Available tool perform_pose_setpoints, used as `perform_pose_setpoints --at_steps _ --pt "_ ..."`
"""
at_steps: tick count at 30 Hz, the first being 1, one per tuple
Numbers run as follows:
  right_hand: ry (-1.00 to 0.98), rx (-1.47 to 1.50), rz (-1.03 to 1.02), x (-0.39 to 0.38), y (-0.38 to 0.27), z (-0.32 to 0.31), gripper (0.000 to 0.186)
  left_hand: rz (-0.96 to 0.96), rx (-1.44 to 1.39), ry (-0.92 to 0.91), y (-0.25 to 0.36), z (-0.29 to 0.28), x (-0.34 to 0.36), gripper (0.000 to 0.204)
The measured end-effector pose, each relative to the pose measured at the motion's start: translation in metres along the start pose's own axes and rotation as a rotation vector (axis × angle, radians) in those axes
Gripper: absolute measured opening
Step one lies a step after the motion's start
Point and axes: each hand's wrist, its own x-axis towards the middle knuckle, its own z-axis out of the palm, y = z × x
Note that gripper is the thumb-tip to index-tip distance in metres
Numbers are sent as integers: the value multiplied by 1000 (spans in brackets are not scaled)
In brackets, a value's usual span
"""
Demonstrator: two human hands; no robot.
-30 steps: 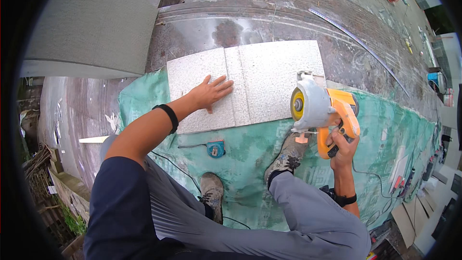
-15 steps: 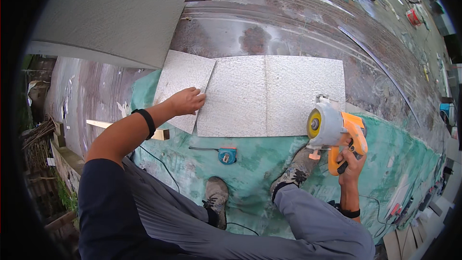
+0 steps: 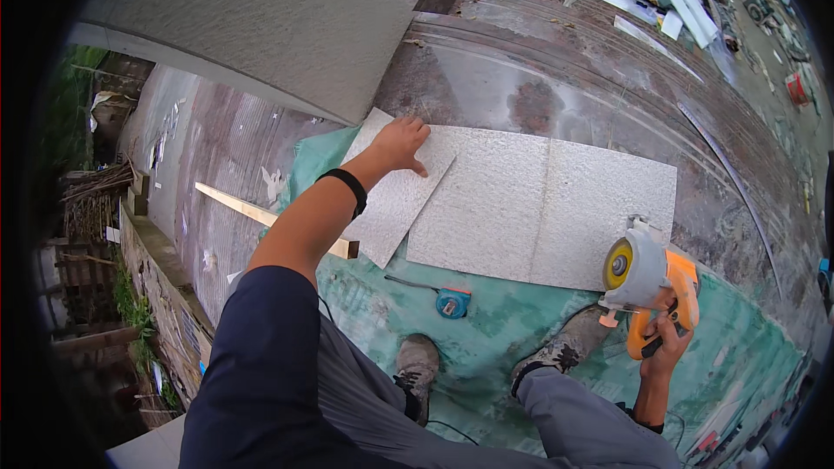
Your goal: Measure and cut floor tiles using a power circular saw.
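In the head view, the left hand (image 3: pixel 400 146) is at the top end of the small slab (image 3: pixel 382 226). Its grip is wide, with the thumb away from the fingers; I can't tell if it pinches the edge. Half a second ago this hand was lower, by the slab's right side, and a second ago it lay flat.

The small slab sits at the left end of the big slab (image 3: pixel 495 195), by the top left edge of the green cloth (image 3: pixel 512 317). A second ago the two slabs sat side by side. Now the small one is turned more, its right corner lies over the big one's left side, and the gap at the bottom is wider than half a second ago.

The right hand (image 3: pixel 667 343) still has its grip closed around the handle of the orange and grey saw (image 3: pixel 643 274). The saw is by the big slab's bottom right corner, as before. The blue tape measure (image 3: pixel 453 302) still lies on the cloth, below the slabs. More of the wooden stick (image 3: pixel 239 203) shows now, across the cloth's left edge.
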Motion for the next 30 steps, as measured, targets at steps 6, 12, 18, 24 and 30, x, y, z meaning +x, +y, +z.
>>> perform_pose_setpoints --at_steps 6,12,18,24,30 --pt "21 -2 0 1 3 4 32 22 63 -310 -4 4 -33 77" --pt "21 -13 16 3 -2 4 33 -191 -137 -594 -6 17 -24 77" --pt "74 -11 3 6 -7 9 35 -648 -955 -238 25 36 -11 60" --pt "74 -14 19 7 -16 6 38 -558 -1434 -318 31 35 -46 44" --pt "44 -105 56 8 -26 5 37 -587 -1395 -326 46 50 -82 31"
